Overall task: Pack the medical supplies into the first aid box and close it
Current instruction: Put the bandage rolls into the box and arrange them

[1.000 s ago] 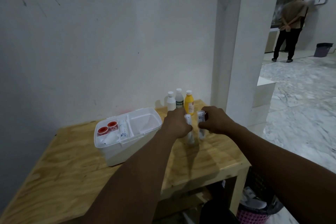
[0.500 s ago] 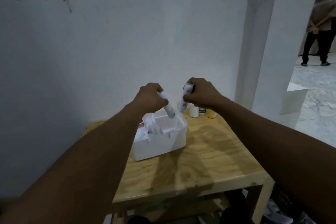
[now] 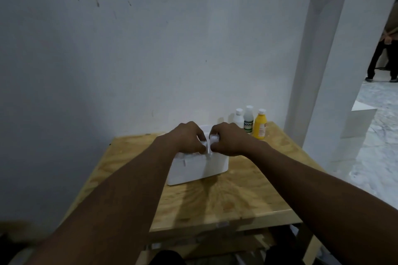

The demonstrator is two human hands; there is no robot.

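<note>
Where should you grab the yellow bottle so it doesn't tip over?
Probably around the round body of the yellow bottle, below its white cap. It stands upright at the right end of the row, so come in from the right, where the wooden table is open. On its left the clear bottle with the green label stands very close, leaving little room for fingers.

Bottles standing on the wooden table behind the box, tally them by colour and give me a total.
White plastic bottle: 1
Clear bottle with green label: 1
Yellow bottle with white cap: 1
Total: 3
</note>
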